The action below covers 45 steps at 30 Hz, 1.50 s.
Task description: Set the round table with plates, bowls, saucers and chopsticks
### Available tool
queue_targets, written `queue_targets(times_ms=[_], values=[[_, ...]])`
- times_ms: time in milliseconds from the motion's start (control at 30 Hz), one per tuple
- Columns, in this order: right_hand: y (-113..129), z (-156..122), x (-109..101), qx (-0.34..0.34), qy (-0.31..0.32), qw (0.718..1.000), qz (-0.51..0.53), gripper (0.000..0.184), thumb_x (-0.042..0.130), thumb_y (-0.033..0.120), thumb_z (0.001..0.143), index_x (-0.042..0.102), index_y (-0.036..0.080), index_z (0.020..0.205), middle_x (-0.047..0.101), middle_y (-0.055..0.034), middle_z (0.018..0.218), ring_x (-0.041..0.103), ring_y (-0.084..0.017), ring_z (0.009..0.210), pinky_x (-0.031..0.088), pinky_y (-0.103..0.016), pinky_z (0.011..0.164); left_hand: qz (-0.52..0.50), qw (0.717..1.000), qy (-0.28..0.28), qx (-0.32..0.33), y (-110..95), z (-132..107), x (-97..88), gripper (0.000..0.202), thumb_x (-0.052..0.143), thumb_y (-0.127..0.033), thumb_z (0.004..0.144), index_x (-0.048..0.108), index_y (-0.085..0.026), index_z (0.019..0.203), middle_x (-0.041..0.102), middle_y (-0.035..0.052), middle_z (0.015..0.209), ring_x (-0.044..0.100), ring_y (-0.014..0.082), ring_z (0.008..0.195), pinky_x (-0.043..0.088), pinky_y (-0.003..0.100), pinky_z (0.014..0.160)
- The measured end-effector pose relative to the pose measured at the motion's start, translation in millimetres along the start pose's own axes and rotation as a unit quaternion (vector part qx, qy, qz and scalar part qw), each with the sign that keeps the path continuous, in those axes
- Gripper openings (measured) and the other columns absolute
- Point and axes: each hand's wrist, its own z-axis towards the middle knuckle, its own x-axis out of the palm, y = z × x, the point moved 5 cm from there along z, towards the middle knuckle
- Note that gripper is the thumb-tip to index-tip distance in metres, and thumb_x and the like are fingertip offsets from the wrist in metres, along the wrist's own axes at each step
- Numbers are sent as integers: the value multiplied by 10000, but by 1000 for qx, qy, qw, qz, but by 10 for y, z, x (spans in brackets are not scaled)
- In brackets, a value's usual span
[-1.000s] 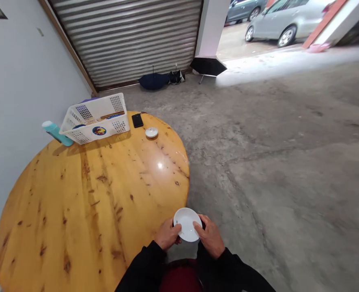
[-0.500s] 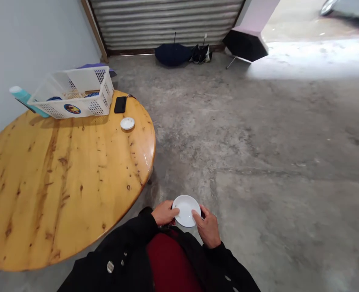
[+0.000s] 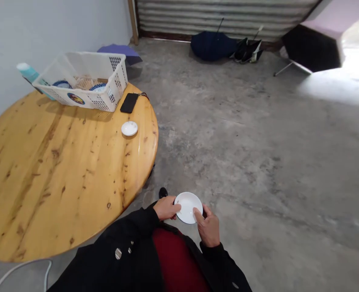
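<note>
A small white dish [image 3: 188, 205] is held in front of my body, over the concrete floor. My left hand [image 3: 167, 208] grips its left rim, thumb on the inside. On the right rim, my right hand [image 3: 208, 226] is closed with its thumb pressed inside the dish and its fingers partly hidden beneath. Another small white dish [image 3: 129, 128] lies on the round wooden table [image 3: 84, 182], out of reach of both hands at this moment.
On the table stand a white plastic basket [image 3: 89, 103] with blue-patterned bowls, a black phone [image 3: 129, 103] and a turquoise bottle [image 3: 30, 74]. Open umbrellas [image 3: 212, 45] [image 3: 314, 48] rest on the floor by the metal shutter [image 3: 228, 18]. A pale hose or cable [image 3: 24, 264] shows at lower left.
My view has turned left, so the umbrellas and shutter shift rightward in the picture. Both hands keep the dish in nearly the same place before me. A shoe now shows by the table.
</note>
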Motion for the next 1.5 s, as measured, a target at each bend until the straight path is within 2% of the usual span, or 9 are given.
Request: queue_targets(times_ms=[267, 500, 633, 800, 933, 1033, 1200, 1367, 1500], values=[[452, 1064, -301, -2, 6, 1000, -30, 530, 568, 581, 710, 722, 129, 940, 743, -146, 900, 658, -258, 751, 522, -338, 662, -16, 999, -15, 25, -733, 662, -447, 269, 437, -295, 822, 651, -166, 922, 650, -8, 622, 667, 157, 618, 487, 222, 620], [609, 1844, -203, 0, 86, 996, -39, 549, 565, 611, 684, 708, 135, 914, 734, -130, 838, 660, -266, 737, 518, -350, 662, -57, 996, -64, -21, -937, 1054, -749, 276, 451, -297, 822, 660, -168, 947, 669, 2, 621, 688, 180, 626, 500, 237, 619], [829, 2523, -82, -44, 164, 985, -30, 536, 582, 595, 687, 708, 138, 937, 738, -132, 878, 667, -262, 753, 527, -342, 654, -112, 985, -127, -37, -1096, 1366, -973, 293, 446, -292, 829, 655, -149, 976, 693, 20, 655, 691, 186, 617, 516, 257, 627], [1339, 3456, -55, -142, 236, 960, -51, 523, 574, 583, 709, 717, 141, 950, 726, -141, 932, 658, -260, 795, 539, -352, 699, -153, 960, -229, -46, -1542, 1745, -1299, 321, 433, -316, 848, 652, -141, 1006, 711, 30, 690, 691, 191, 636, 513, 265, 633], [1681, 3964, 66, -190, 309, 929, -71, 521, 554, 571, 726, 723, 139, 962, 713, -132, 923, 647, -251, 799, 537, -348, 710, -176, 932, -306, -80, -1800, 1885, -1458, 320, 447, -342, 867, 635, -158, 1051, 728, 26, 711, 712, 201, 688, 507, 264, 662], [1829, 4116, 301, -205, 373, 901, -86, 507, 541, 551, 721, 726, 136, 946, 713, -120, 882, 638, -243, 767, 535, -343, 699, -198, 907, -348, -130, -1817, 1872, -1517, 304, 461, -344, 874, 615, -169, 1070, 734, 25, 707, 725, 214, 707, 504, 272, 674], [1983, 4104, 799, -223, 444, 863, -85, 469, 534, 505, 726, 727, 142, 952, 729, -116, 910, 632, -228, 758, 535, -343, 723, -244, 860, -402, -196, -1659, 1714, -1655, 278, 465, -359, 894, 589, -176, 1062, 735, 29, 716, 733, 229, 737, 504, 292, 699], [2206, 4077, 1289, -245, 481, 835, -107, 457, 531, 485, 742, 730, 136, 961, 728, -104, 884, 623, -217, 743, 513, -336, 725, -259, 830, -453, -198, -1475, 1560, -1961, 344, 428, -429, 947, 574, -182, 1138, 694, 4, 658, 729, 237, 753, 498, 307, 747], [2457, 4044, 1658, -256, 500, 819, -119, 452, 532, 479, 745, 724, 130, 960, 716, -90, 851, 613, -221, 761, 491, -327, 704, -263, 814, -481, -191, -1321, 1458, -2208, 355, 438, -406, 953, 557, -175, 1196, 745, 41, 840, 724, 226, 776, 502, 308, 775]])
